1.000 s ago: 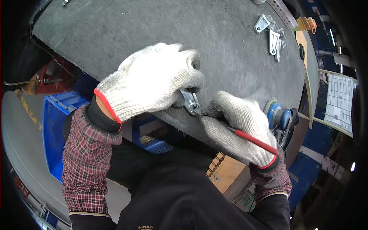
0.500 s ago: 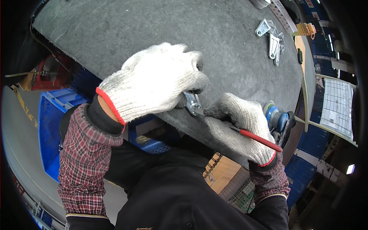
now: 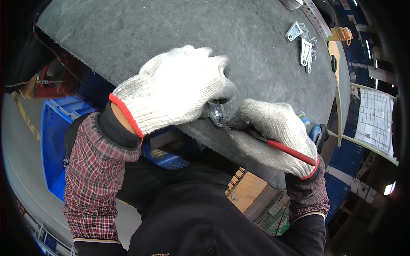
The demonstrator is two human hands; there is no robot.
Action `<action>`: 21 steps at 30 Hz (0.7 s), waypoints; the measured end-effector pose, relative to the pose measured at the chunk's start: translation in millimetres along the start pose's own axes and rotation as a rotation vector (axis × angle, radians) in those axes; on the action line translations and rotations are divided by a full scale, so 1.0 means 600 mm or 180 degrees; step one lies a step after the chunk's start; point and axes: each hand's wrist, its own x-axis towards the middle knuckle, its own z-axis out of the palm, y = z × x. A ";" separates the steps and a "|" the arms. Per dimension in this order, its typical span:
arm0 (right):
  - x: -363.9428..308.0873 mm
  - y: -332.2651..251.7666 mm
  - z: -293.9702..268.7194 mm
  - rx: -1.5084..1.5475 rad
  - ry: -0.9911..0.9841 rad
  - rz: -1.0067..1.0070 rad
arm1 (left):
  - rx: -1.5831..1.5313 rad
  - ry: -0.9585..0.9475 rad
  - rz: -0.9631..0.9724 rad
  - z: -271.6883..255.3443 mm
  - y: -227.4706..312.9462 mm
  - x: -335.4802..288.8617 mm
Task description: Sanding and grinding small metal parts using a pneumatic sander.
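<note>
In a white knit glove with a red cuff, my left hand (image 3: 183, 87) is closed on a small shiny metal casting (image 3: 218, 114) near the table's front edge. Its fingers cover the casting's upper end; a hollow, ribbed end sticks out toward the right. My right hand (image 3: 273, 128), gloved alike, grips a slim tool with a red handle (image 3: 292, 152). The handle slants down to the right across the palm. Fingertips hide most of the shaft, and the tool's tip lies close to the casting's exposed end; whether they touch I cannot tell.
Several similar metal castings (image 3: 306, 52) lie at the table's far right. A blue round-bodied power tool (image 3: 315, 133) sits partly hidden behind my right hand. The grey table (image 3: 256, 51) ends just in front of me. Below left stand a blue crate (image 3: 53, 149) and a blue basket (image 3: 173, 162).
My right hand has shifted slightly right and up with the red-handled tool, its tip drawing back from the casting. The left hand and casting have moved a little to the right.
</note>
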 end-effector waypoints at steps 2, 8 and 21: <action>-0.007 0.005 -0.007 0.0415 0.0003 0.0172 | 0.0012 0.0159 0.0132 0.004 0.000 0.003; -0.007 -0.015 -0.016 -0.0799 0.0476 -0.0638 | 0.0066 0.0203 0.0123 0.004 -0.003 -0.003; -0.034 -0.004 0.022 0.1768 0.1043 0.1560 | -0.0322 0.0123 0.0188 -0.010 -0.011 -0.003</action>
